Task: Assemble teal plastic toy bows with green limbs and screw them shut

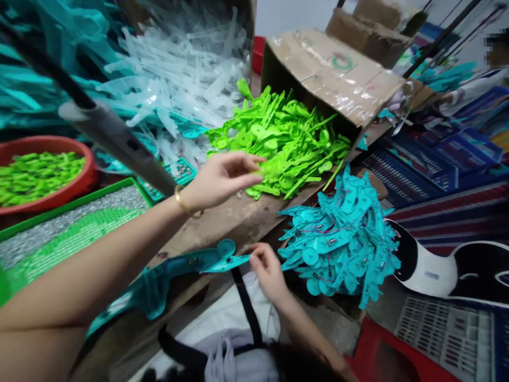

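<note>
My left hand (222, 178), with a gold bangle at the wrist, reaches to the near left edge of a pile of bright green plastic parts (278, 138). Its thumb and fingers close on a blurred green piece. Lower down, my right hand (267, 268) pinches the pointed tip of a teal plastic part (226, 262). That part lies at the table's front edge, beside a larger translucent teal piece (155, 286). To the right of my right hand is a heap of teal parts (338, 239) with thin red wires and small metal bits.
A cardboard box (338, 66) lies open behind the green pile. Clear plastic parts (178, 69) are heaped behind. A red basin (89, 175), a green tray (75, 201) and a grey pole (123, 143) stand left. A person's arm (473, 98) shows far right.
</note>
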The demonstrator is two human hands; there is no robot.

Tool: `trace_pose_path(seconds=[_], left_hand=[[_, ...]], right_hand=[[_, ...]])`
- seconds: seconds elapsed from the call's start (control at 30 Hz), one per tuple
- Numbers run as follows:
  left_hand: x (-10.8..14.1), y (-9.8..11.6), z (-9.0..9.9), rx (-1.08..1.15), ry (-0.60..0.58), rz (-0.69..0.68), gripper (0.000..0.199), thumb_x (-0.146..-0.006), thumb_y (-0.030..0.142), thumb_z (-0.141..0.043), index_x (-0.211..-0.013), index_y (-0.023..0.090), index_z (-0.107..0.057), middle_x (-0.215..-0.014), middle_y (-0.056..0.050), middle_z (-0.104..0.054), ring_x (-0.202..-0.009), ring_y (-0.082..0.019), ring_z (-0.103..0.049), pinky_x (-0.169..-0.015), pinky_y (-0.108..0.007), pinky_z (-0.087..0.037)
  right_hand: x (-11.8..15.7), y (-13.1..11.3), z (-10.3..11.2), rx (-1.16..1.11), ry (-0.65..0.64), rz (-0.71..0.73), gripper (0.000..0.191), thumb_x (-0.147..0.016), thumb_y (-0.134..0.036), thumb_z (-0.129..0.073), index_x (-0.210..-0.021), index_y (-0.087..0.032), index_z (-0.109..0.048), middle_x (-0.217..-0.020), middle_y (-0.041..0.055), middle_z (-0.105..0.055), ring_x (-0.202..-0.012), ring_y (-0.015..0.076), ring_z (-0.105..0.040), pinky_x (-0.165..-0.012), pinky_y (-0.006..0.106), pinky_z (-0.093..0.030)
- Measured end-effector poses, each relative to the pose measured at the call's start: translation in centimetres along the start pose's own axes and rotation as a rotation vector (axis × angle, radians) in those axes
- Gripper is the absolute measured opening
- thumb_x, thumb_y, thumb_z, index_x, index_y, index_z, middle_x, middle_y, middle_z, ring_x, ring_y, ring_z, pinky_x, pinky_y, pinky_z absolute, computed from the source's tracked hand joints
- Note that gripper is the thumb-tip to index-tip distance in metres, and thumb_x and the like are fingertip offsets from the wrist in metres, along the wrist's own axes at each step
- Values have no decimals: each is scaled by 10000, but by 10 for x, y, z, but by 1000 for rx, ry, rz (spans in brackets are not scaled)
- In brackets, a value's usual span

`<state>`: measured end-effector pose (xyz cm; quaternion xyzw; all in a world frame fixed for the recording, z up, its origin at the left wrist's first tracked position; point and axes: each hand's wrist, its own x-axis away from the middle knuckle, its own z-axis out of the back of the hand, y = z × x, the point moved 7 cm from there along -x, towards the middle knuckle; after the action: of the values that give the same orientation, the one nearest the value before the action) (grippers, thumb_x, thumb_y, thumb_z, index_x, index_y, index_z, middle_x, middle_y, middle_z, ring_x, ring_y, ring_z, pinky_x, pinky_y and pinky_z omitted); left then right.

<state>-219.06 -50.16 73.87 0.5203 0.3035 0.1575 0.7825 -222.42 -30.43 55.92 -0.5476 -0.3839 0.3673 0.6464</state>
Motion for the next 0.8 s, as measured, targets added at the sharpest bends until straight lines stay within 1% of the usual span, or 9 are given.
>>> trace_pose_path(seconds=[0.07, 0.13, 0.2, 0.27, 0.37, 0.5, 0.57, 0.67, 0.8], left_hand=[[51, -10, 3, -237, -157, -10, 167, -816, 324, -681, -851, 162, -657, -1206, -110, -678, -1092, -212, -648, -972, -342, -502], [95, -30, 4, -404, -279, 41, 199, -849, 303, -634, -992, 169, -665, -1232, -97, -671, -1117, -207, -640, -994, -327, -488], [128, -53, 5, -492, -357, 130, 321, -875, 271, -587, -1176, 162, -612, -1234, -95, -668, -1123, -200, -638, -982, -316, -494], [148, -69, 5, -538, -398, 188, 398, -886, 236, -558, -1275, 153, -556, -1266, -103, -648, -1154, -198, -620, -998, -318, -483], [159, -78, 2, -558, -414, 180, 392, -897, 227, -549, -1281, 146, -561, -1331, -119, -602, -1218, -199, -577, -1058, -320, -436], [160, -77, 2, -525, -423, 162, 341, -928, 293, -536, -1228, 145, -608, -1312, -124, -613, -1188, -199, -593, -1046, -308, -439], [161, -78, 5, -531, -417, 187, 328, -924, 305, -553, -1205, 149, -620, -1274, -115, -639, -1165, -205, -606, -1028, -314, -450], [164, -81, 11, -561, -413, 242, 394, -902, 298, -596, -1266, 150, -581, -1261, -109, -652, -1158, -221, -611, -1018, -338, -459], [165, -82, 10, -595, -418, 264, 399, -910, 274, -580, -1289, 148, -563, -1280, -117, -643, -1174, -227, -607, -1023, -357, -463]], right_hand=[[1, 6, 7, -157, 77, -95, 198, -883, -407, -585, -868, -210, -566, -1053, 48, -632, -726, 116, -638, -649, 264, -535], [2, 8, 8, -281, 121, -154, 235, -859, -438, -627, -872, -211, -567, -1034, 43, -641, -760, 131, -671, -674, 281, -570], [2, 6, 7, -318, 145, -154, 248, -849, -441, -652, -867, -207, -571, -1047, 51, -648, -829, 152, -694, -738, 311, -592], [2, 3, 5, -296, 155, -140, 251, -846, -435, -663, -867, -202, -574, -1065, 63, -654, -833, 154, -699, -768, 333, -601], [2, 2, -1, -257, 153, -137, 249, -850, -428, -664, -871, -196, -575, -1063, 69, -659, -813, 146, -699, -793, 352, -603], [2, 2, -9, -237, 139, -131, 237, -855, -409, -665, -869, -188, -582, -1073, 72, -655, -835, 147, -703, -824, 362, -598], [2, 1, -13, -233, 124, -133, 235, -853, -406, -667, -868, -187, -584, -1081, 73, -653, -862, 153, -705, -840, 364, -595], [3, 0, -19, -217, 104, -139, 235, -857, -410, -659, -872, -188, -582, -1095, 74, -647, -891, 157, -702, -864, 372, -589], [2, -1, -23, -183, 98, -135, 233, -858, -412, -653, -885, -191, -585, -1093, 71, -647, -872, 151, -696, -865, 367, -581]])
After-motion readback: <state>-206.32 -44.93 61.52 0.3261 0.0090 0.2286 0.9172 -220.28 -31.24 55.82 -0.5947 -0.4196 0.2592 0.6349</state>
